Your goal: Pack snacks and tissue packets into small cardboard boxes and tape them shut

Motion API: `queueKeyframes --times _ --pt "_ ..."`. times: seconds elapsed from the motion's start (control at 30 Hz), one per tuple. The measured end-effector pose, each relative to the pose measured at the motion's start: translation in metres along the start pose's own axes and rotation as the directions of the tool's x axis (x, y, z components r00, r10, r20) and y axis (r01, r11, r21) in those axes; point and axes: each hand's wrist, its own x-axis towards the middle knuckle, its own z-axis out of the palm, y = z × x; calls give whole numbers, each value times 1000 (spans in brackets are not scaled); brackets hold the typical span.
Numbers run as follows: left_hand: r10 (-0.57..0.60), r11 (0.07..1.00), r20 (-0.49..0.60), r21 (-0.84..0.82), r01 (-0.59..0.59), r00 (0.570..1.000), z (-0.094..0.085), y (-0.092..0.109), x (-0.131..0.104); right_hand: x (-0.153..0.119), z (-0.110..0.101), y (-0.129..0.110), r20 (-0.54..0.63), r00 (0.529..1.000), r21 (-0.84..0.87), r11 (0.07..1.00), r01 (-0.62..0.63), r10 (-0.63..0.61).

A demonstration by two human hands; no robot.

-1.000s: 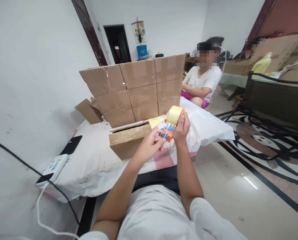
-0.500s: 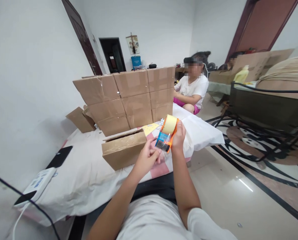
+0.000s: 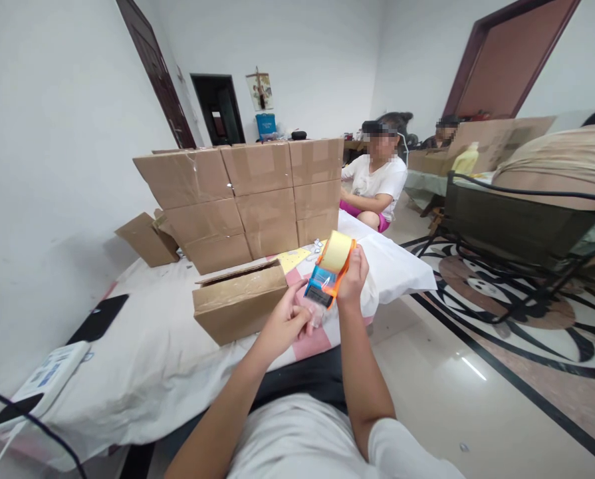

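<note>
In my right hand [image 3: 353, 276] is an orange and blue tape dispenser [image 3: 323, 278] carrying a roll of yellowish tape [image 3: 338, 251]. Its dark cutting end tilts down towards my left hand [image 3: 292, 316]. The thumb and fingers of that hand are pinched together just below the cutter, on what looks like the loose clear end of the tape [image 3: 317, 315]. Left of my hands a cardboard box [image 3: 240, 306] stands on the cloth-covered table, with a gap along its top edge. Behind it rises a stack of taped cardboard boxes [image 3: 270, 219].
Another cardboard box [image 3: 147, 241] stands at the far left of the table [image 3: 147, 352]. A black flat item [image 3: 98, 319] and a white power strip [image 3: 42, 376] lie nearer. One person [image 3: 374, 179] sits beyond the table; a dark folding chair [image 3: 516, 233] is on the right.
The view has turned slightly right, so the scene sits further left. Clear tape now shows between my left fingers and the dispenser's cutter. My right hand keeps its hold on the dispenser.
</note>
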Motion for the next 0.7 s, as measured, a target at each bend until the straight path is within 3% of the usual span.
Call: queueKeyframes --times 0.17,0.33,0.7 --pt "40 999 22 9 -40 999 -4 -16 9 -6 7 -11 -18 998 115 992 -54 56" --pt "83 996 30 -23 -82 996 -8 -19 12 -10 11 -15 -16 996 164 983 -81 85" --pt "151 987 38 -55 -149 988 -12 -31 14 -8 9 7 -77 961 144 957 -253 265"
